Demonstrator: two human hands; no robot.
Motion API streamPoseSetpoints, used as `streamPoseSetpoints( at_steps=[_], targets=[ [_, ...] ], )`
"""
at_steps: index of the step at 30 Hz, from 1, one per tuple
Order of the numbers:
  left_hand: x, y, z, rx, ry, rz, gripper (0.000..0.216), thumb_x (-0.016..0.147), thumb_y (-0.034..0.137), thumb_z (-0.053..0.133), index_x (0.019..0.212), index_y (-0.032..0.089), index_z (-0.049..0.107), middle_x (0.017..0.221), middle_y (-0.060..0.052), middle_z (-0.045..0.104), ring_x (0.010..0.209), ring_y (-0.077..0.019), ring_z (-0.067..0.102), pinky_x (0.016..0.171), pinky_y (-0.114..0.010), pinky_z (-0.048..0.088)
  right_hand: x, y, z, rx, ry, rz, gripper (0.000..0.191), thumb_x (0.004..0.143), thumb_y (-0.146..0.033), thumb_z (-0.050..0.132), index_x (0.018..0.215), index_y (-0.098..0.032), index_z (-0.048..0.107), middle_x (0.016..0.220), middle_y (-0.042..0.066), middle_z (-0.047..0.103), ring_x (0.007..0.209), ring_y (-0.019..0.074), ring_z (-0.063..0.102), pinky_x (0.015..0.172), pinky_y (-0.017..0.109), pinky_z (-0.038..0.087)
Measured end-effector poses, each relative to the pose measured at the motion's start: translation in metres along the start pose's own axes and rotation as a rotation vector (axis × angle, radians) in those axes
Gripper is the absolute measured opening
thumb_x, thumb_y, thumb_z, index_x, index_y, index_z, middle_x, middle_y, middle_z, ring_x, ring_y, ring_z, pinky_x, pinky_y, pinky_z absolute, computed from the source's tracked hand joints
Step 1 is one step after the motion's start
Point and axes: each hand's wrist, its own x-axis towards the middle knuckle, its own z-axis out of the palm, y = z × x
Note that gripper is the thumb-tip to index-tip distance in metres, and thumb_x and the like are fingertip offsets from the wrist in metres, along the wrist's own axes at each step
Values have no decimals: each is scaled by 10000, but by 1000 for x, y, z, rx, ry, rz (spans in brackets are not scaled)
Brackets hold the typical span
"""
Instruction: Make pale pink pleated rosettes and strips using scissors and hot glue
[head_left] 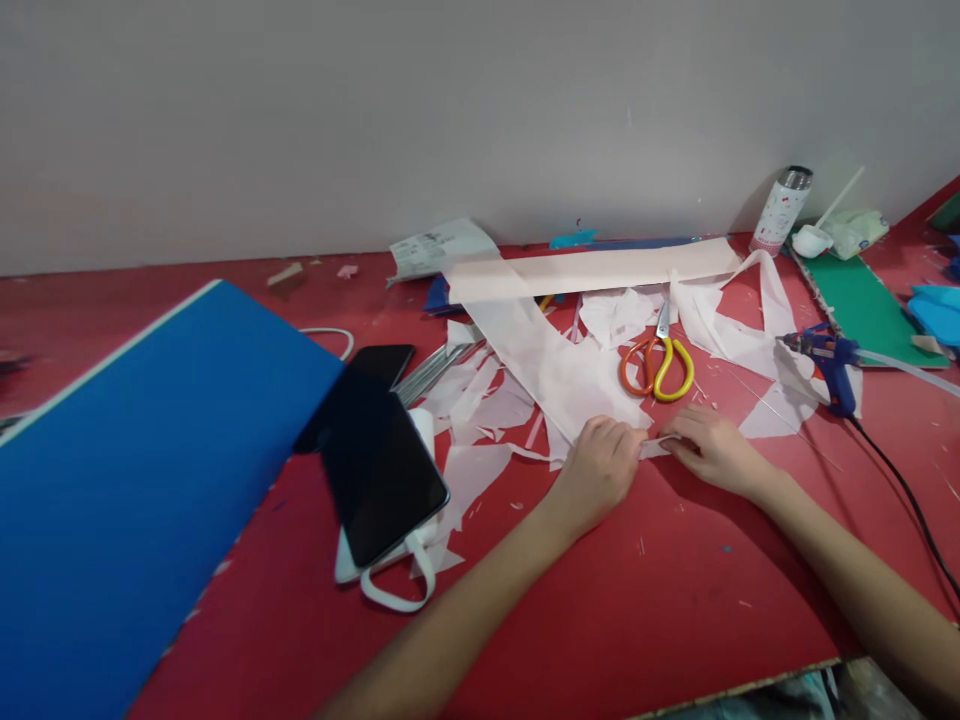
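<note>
Both hands rest on the red table point(675, 600), pinching one small pale pink paper strip point(660, 444) between them. My left hand point(600, 470) grips its left end with fingers curled. My right hand point(712, 448) pinches the right end. Just beyond lies a large pale pink sheet point(555, 370) with cut-out scraps around it. Orange-and-yellow scissors point(658, 365) lie shut a little behind the hands.
A blue board point(135, 480) leans at the left. A black phone point(375, 470) lies on a white power bank, another phone behind it. A blue glue gun point(829, 358) with its cord lies at the right, near a green sheet point(862, 300) and a patterned tumbler point(781, 210).
</note>
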Motion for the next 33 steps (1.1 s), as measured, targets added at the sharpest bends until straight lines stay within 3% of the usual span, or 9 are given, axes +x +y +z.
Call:
streamPoseSetpoints(
  at_steps=[4,13,20,26,33],
  targets=[
    [2,0,-3,-39,25,-45,205,902,119,309,918,154,510,763,-41,566,731,-181,511,772,-350,431,0,0,-2,46,-1,41,145,867,-168,475,877,-177,620,822,62,647,759,164,567,690,277,422],
    [3,1,-7,-161,73,-199,191,913,163,318,857,175,500,762,-37,574,724,-171,505,754,-340,436,1,-7,-10,184,-41,112,281,903,-301,441,696,-172,580,644,12,576,605,123,489,598,246,353],
    [2,1,-13,-427,90,-354,183,896,190,372,1014,175,512,938,-58,611,877,-165,559,739,-289,461,3,-13,-14,390,-112,230,388,894,-389,405,567,-180,392,545,-49,312,516,83,290,507,233,251],
    [1,3,-16,-559,129,-510,254,881,201,382,1101,178,506,827,-4,540,564,-84,478,558,-222,419,2,-15,-13,473,-168,289,380,877,-408,407,575,-186,345,556,-52,271,521,79,266,501,236,232],
    [4,5,-17,-679,170,-593,230,859,203,404,1067,171,497,756,23,483,536,-74,421,511,-202,369,2,-21,-19,513,-269,295,413,855,-394,439,544,-192,256,563,-53,192,520,71,199,478,236,184]
  ],
)
